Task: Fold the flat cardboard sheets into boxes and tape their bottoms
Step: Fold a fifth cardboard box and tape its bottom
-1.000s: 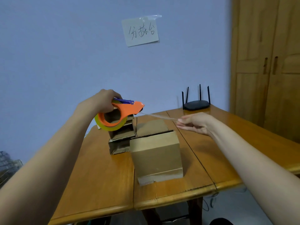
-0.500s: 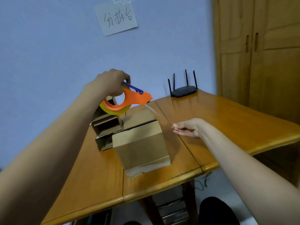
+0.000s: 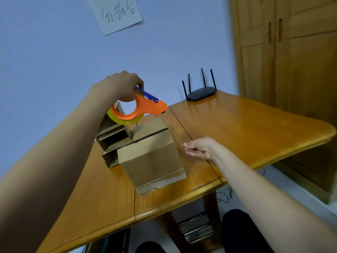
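A closed brown cardboard box (image 3: 151, 157) stands on the wooden table (image 3: 246, 128), its top flaps meeting in a seam. Behind it to the left lie two more folded cardboard boxes (image 3: 111, 137), stacked with their open sides showing. My left hand (image 3: 118, 86) grips an orange tape dispenser (image 3: 145, 108) with a yellowish tape roll, held in the air just above the box's far top edge. My right hand (image 3: 198, 147) hovers low over the table just right of the box, fingers straight and pointing at it. I see no tape strand between dispenser and hand.
A black router (image 3: 200, 93) with several antennas sits at the table's far edge. A paper note (image 3: 116, 13) hangs on the blue wall. A wooden wardrobe (image 3: 291, 61) stands to the right. Boxes and my dark-clothed legs show under the table.
My right hand let go of the tape strand, dropped from dispenser height to the table beside the box and flattened. The dispenser stayed above the boxes. My head tilted downward.
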A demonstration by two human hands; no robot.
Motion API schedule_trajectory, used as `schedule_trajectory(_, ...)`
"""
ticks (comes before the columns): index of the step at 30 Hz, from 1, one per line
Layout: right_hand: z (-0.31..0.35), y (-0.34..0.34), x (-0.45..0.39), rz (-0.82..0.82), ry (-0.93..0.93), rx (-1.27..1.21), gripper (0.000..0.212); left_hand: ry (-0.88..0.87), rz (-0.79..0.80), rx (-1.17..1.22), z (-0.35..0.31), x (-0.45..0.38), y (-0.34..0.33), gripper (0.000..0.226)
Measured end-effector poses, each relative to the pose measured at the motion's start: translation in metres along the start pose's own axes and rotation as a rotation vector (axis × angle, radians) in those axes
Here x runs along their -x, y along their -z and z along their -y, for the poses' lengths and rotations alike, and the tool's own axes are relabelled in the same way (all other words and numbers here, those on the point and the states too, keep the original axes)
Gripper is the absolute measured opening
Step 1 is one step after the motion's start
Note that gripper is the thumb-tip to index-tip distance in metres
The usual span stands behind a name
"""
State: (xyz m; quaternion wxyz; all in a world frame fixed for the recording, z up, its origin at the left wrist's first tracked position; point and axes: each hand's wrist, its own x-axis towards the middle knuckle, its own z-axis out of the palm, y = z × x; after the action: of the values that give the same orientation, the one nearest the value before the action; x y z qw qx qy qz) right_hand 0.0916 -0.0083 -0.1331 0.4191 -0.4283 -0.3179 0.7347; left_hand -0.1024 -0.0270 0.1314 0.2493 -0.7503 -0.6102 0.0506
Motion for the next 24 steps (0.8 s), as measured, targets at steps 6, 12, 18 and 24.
schedule_trajectory(6, -0.008, 0.0, 0.002, 0.02, 0.026, -0.056, 0.022, -0.015, 0.027, -0.006, -0.004, -0.005, 0.002, 0.042)
schedule_trajectory(12, -0.009, 0.001, 0.004, 0.003, 0.003, -0.038, 0.016, -0.03, 0.04, -0.016, -0.01, -0.009, 0.008, 0.041)
schedule_trajectory(18, -0.012, -0.002, 0.0, -0.053, -0.001, 0.017, 0.038, -0.037, 0.039, -0.033, -0.011, -0.009, 0.01, 0.04)
schedule_trajectory(24, -0.011, -0.008, -0.001, -0.045, -0.009, 0.029, 0.035, -0.039, 0.065, -0.04, -0.014, -0.009, 0.009, 0.041)
